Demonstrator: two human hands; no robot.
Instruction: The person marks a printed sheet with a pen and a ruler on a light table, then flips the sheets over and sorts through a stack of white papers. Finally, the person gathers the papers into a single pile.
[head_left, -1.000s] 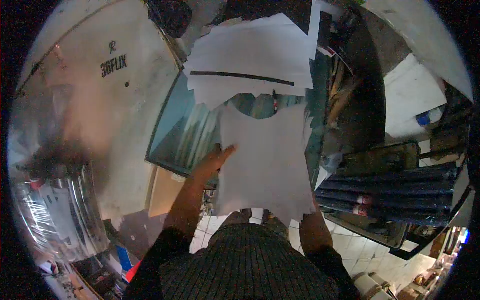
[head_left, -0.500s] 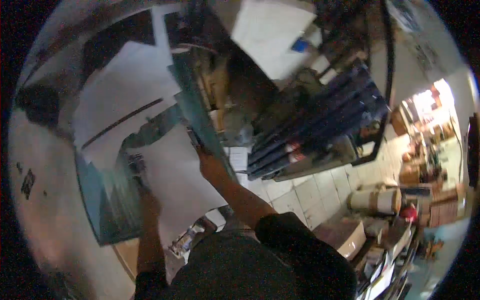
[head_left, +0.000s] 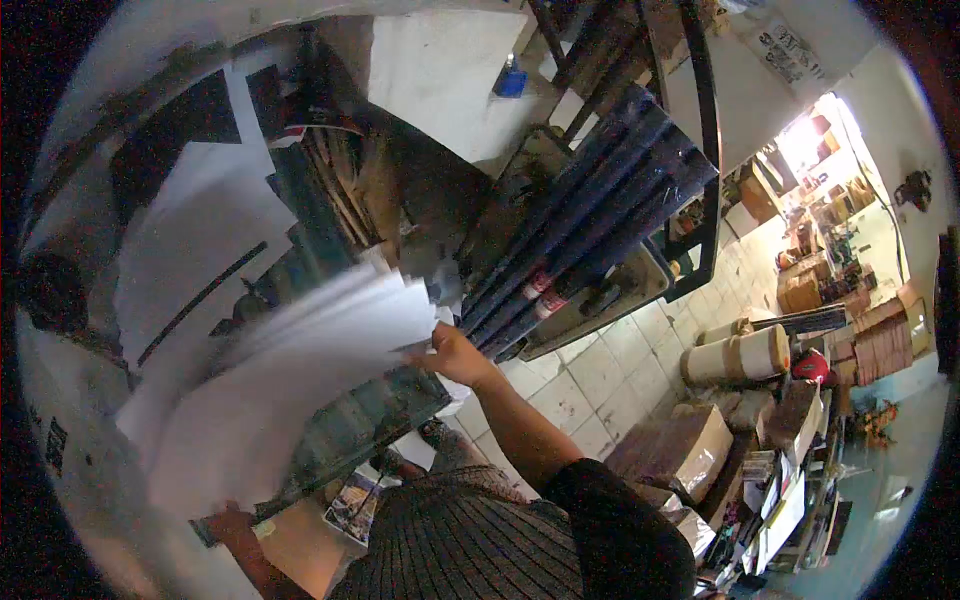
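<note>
A loose stack of white paper sheets point(head_left: 310, 350) is raised and bowed above a dark green board point(head_left: 375, 415), its edges fanned and smeared by motion. My right hand point(head_left: 455, 357) is closed on the right-hand corner of the stack, thumb on top. At the near left edge, my left hand point(head_left: 232, 522) grips the sheets' lower end; its fingertips are partly blurred. Beyond the stack lie more large white sheets point(head_left: 210, 195), with a thin dark strip point(head_left: 203, 302) across them.
Long dark rolls point(head_left: 590, 220) lean to the right of the board, beside a black metal frame point(head_left: 705, 150). A blue bottle point(head_left: 511, 78) stands on a white surface at the back. Cardboard boxes point(head_left: 690, 450) and wrapped bundles line the tiled floor point(head_left: 560, 390) at right.
The white sheets have gone from lying flat to being lifted and bent. My right hand has swung outward with their corner, and my left hand has moved down and left. The view has shifted.
</note>
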